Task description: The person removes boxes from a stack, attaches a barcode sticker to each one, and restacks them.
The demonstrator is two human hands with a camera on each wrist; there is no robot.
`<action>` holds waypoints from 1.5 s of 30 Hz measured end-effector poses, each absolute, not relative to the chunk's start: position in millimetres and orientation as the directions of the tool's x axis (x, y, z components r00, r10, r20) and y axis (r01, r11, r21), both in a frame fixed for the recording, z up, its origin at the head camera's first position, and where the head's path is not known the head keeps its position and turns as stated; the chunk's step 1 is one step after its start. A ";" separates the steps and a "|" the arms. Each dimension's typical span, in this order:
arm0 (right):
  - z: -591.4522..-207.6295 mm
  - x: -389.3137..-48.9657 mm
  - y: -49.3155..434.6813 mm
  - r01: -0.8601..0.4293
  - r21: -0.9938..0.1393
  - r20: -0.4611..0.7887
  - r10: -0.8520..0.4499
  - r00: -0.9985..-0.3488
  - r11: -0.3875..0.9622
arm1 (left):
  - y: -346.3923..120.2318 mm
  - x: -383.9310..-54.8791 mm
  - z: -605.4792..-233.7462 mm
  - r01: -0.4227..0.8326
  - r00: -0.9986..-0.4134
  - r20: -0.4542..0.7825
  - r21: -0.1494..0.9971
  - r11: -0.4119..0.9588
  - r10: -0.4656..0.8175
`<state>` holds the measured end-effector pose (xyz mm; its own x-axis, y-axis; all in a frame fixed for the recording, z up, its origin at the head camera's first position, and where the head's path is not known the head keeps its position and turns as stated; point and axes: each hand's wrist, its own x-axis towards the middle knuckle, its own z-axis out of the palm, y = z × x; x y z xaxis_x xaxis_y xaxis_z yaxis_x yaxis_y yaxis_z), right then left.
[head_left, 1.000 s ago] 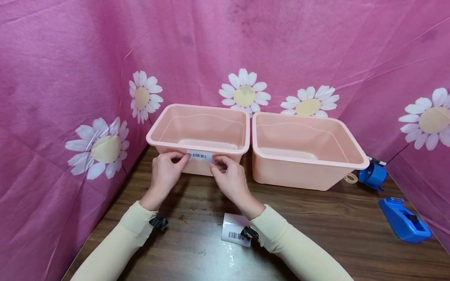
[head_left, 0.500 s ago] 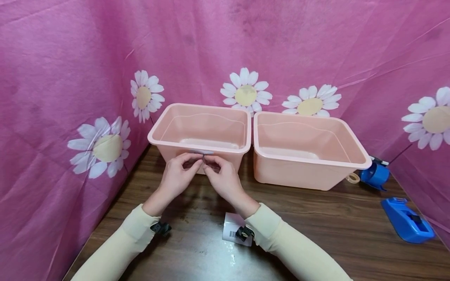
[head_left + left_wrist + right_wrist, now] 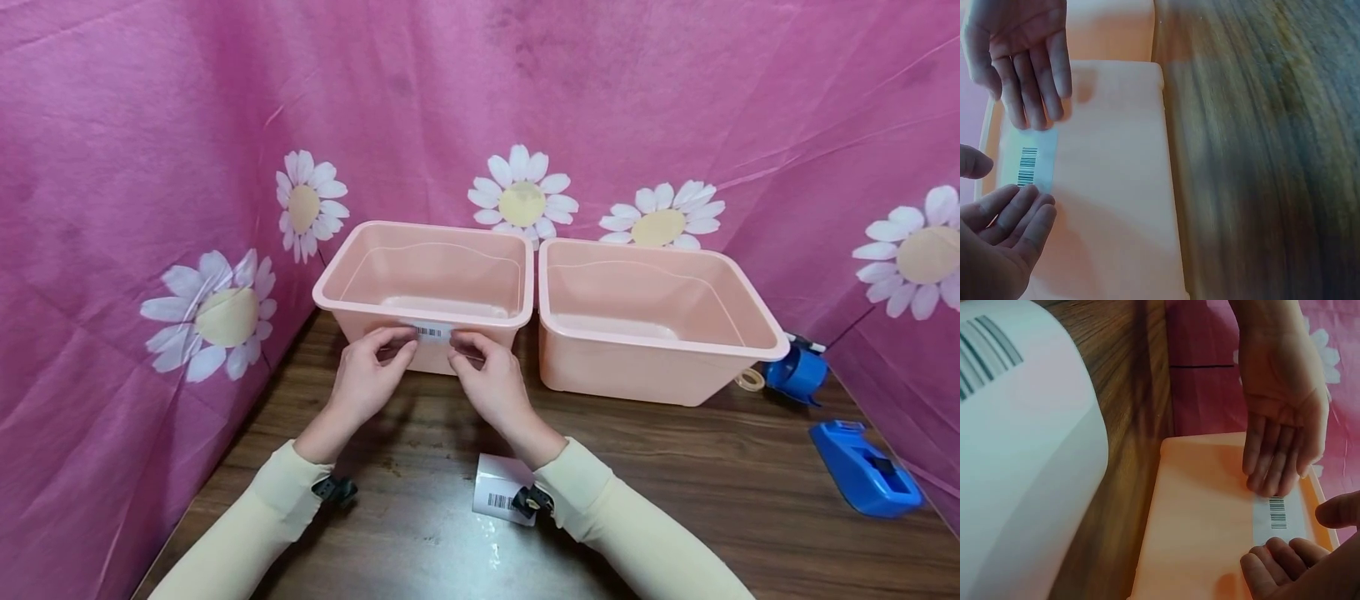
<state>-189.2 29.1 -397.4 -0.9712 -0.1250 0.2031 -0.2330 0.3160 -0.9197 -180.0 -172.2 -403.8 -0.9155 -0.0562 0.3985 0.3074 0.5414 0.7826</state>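
Observation:
A white barcode label (image 3: 432,331) lies on the front wall of the left pink bin (image 3: 431,360), just under its rim. My left hand (image 3: 366,375) has its fingertips at the label's left end. At the right end are the fingertips of my right hand (image 3: 491,379). Both wrist views show the fingers nearly straight, touching the label or the wall beside it, with the thumbs raised off it. The barcode (image 3: 1027,166) shows between the two hands. Nothing is pinched in either hand.
A second pink bin (image 3: 622,367) stands close on the right. A curled white sheet with a barcode (image 3: 495,483) lies on the wooden table partly under my right wrist. A blue tape dispenser (image 3: 866,475), a blue tape holder (image 3: 798,375) and a tape roll (image 3: 750,380) are at the right.
Half a second ago my hands met at the label's middle and mostly covered it. Now they have moved apart to its two ends, and the barcode shows again.

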 end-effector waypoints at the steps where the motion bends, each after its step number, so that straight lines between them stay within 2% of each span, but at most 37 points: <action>1: -397.2 -188.9 29.5 -0.232 -0.920 0.202 -0.125 -0.971 0.316 | -172.2 -180.0 -404.4 0.307 -0.916 0.399 0.778 0.548 -0.052; 9: -397.0 -191.5 21.9 -0.275 -0.927 0.226 -0.206 -0.952 0.254 | -162.4 -181.1 -401.8 0.343 -0.925 0.378 0.780 0.524 0.043; 21: -398.2 -186.8 33.7 -0.218 -0.928 0.191 -0.118 -0.974 0.303 | -172.7 -178.2 -404.2 0.295 -0.932 0.360 0.808 0.511 -0.030; 28: -397.5 -187.2 25.3 -0.256 -0.924 0.211 -0.177 -0.961 0.284 | -164.5 -180.6 -404.7 0.338 -0.931 0.364 0.812 0.477 0.040; 32: -397.8 -188.0 24.0 -0.255 -0.926 0.206 -0.193 -0.959 0.278 | -162.7 -182.4 -404.0 0.334 -0.934 0.357 0.826 0.454 0.037; 39: -399.4 -188.5 37.7 -0.215 -0.920 0.179 -0.137 -0.974 0.327 | -175.5 -182.2 -409.2 0.304 -0.932 0.362 0.806 0.508 -0.015; 45: -397.5 -189.4 46.3 -0.208 -0.917 0.168 -0.143 -0.975 0.342 | -181.6 -180.4 -410.1 0.307 -0.930 0.369 0.790 0.530 -0.011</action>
<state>-189.4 46.3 -397.5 -0.9754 -0.1433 0.1678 -0.2078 0.3416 -0.9166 -180.4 -181.6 -410.1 -0.9295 -0.0114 0.3686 0.3070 0.5300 0.7905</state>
